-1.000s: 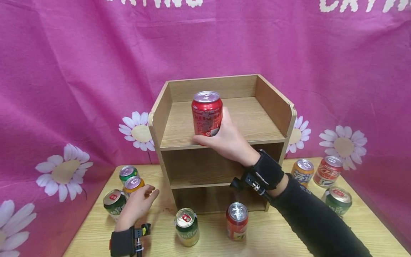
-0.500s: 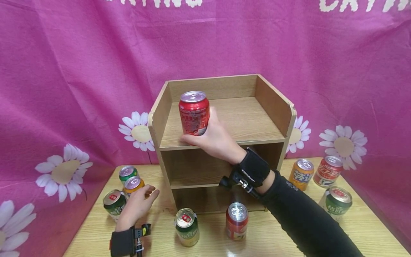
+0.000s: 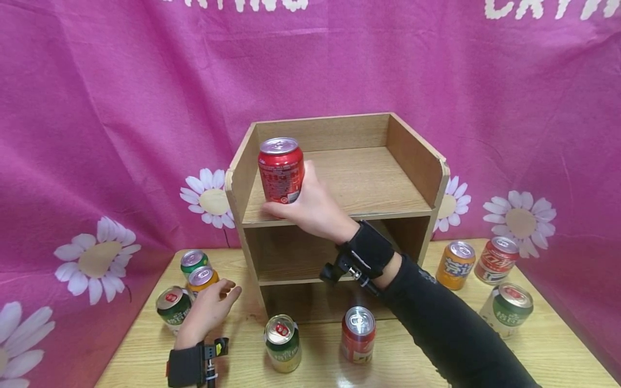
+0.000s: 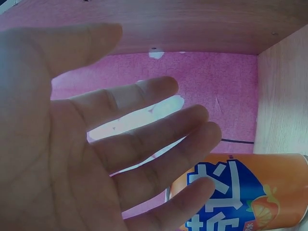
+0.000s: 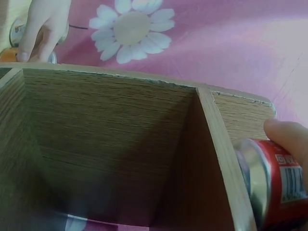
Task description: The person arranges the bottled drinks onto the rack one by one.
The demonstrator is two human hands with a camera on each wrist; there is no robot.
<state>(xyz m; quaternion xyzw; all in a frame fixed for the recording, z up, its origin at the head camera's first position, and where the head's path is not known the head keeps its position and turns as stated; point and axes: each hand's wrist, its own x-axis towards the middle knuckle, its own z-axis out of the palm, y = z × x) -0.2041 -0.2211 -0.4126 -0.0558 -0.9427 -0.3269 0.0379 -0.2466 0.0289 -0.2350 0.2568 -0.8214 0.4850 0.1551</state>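
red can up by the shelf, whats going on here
A person's right hand grips a red can at the upper left of a wooden shelf unit; whether the can touches it is unclear. The left hand is open near an orange can. More cans stand on the table.

Beyond the grip [image 3: 315,209] I see a magenta cloth [image 3: 145,64], creased and softly folded, closing in on its left and right too. White letters [image 3: 524,8], cut off by the top of my head view, sit high above it and off to its right. White daisies [image 3: 206,199] with tan centres show on either side. Behind and below the grip stands a wood-grain shelf unit [image 3: 368,178], its top tier walled, its lower compartments shadowed. Lower still spreads a pale wooden table [image 3: 138,353]. My right wrist view shows the cloth paler, washed with light.
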